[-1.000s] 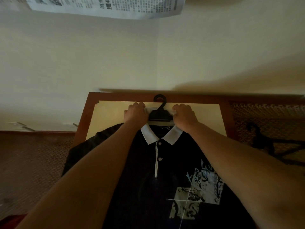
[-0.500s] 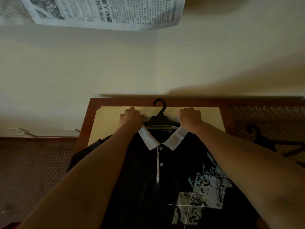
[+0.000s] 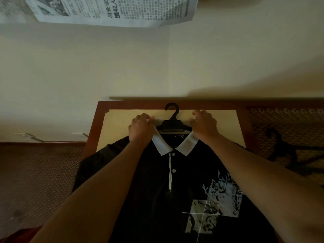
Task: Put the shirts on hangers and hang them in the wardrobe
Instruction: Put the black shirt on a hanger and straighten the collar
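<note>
Lying face-up along the worktop [image 3: 226, 120], collar toward its far edge: dark polo shirt [image 3: 157, 190], black hanger [image 3: 172, 124] already inside the neck. Pinching the white collar [image 3: 188, 144] on either side, left hand [image 3: 141, 128] and right hand [image 3: 205, 126]. Advisable: pulling evenly, centring shoulders on the hanger.

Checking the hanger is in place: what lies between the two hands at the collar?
In the head view, the black hanger lies between the left hand and right hand.
</note>
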Available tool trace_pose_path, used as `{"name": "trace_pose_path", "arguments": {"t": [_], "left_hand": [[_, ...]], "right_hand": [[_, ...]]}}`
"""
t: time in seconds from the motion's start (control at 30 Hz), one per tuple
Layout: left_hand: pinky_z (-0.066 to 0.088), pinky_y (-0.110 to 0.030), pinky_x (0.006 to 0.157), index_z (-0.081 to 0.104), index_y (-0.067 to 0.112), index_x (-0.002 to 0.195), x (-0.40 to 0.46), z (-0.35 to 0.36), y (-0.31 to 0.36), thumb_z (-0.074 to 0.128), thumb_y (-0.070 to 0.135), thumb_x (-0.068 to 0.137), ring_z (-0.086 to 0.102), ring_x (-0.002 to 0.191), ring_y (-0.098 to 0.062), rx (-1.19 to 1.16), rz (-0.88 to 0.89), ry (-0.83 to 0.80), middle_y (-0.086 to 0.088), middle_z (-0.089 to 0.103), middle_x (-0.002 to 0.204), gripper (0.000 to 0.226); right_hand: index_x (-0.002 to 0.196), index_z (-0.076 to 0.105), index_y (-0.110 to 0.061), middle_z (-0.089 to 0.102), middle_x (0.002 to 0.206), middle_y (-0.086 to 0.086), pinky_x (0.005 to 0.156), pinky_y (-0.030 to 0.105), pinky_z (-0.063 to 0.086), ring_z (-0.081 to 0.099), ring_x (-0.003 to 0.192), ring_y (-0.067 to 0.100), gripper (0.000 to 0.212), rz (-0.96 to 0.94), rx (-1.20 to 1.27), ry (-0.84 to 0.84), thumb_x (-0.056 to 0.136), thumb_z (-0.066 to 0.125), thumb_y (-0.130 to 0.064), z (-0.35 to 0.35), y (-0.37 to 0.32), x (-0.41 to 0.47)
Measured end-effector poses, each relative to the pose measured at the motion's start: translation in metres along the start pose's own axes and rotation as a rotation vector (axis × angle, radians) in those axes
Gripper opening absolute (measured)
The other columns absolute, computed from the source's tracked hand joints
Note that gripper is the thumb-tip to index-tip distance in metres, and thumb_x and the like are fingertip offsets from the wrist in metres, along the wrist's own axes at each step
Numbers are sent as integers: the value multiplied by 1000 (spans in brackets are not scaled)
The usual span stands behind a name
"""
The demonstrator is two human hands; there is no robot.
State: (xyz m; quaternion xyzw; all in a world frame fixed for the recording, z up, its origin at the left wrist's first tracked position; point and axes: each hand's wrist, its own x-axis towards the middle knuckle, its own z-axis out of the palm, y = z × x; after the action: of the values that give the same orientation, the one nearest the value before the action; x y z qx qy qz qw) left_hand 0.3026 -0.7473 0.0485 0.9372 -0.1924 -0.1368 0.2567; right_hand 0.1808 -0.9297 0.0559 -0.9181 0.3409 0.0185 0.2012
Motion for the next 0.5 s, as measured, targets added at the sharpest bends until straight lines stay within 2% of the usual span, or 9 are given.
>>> {"name": "trace_pose_path", "arguments": {"t": [0.1, 0.2, 0.27, 0.4, 0.5], "left_hand": [[40, -41, 99, 53, 20, 125, -19, -3, -16, 42, 28, 98, 49, 112, -20, 37, -41, 15, -3, 55, 123, 31], [36, -42, 101, 49, 20, 133, -29, -5, -24, 49, 29, 94, 44, 120, -25, 171, -2, -79, -6, 49, 131, 41], [36, -42, 102, 45, 18, 135, -30, -5, -24, 50, 32, 94, 42, 123, -26, 264, 44, -102, -7, 46, 134, 44], [37, -42, 102, 46, 15, 130, -29, -5, -22, 50, 33, 96, 43, 122, -26, 309, 70, -100, -8, 48, 131, 39], [37, -41, 101, 46, 15, 129, -25, -6, -22, 50, 33, 96, 45, 121, -26, 324, 82, -121, -8, 49, 129, 38]], "right_hand": [[135, 47, -10, 50, 131, 13, 99, 44, 38, 46, 121, 31, 40, 161, 155, -6, 99, 41, -26, -3, 12, -16], [124, 53, -8, 54, 121, 14, 97, 46, 42, 50, 112, 32, 40, 236, 206, -53, 100, 37, -35, -5, 18, -23], [120, 54, -7, 55, 119, 15, 97, 48, 41, 51, 110, 33, 42, 257, 182, -121, 101, 32, -37, -7, 17, -22], [129, 46, -7, 48, 129, 16, 101, 48, 39, 46, 119, 35, 44, 236, 68, -278, 102, 26, -36, -13, 13, -20], [134, 43, -12, 44, 133, 15, 101, 46, 38, 43, 122, 34, 38, 188, 58, -156, 102, 34, -30, -16, 10, -21]]}}
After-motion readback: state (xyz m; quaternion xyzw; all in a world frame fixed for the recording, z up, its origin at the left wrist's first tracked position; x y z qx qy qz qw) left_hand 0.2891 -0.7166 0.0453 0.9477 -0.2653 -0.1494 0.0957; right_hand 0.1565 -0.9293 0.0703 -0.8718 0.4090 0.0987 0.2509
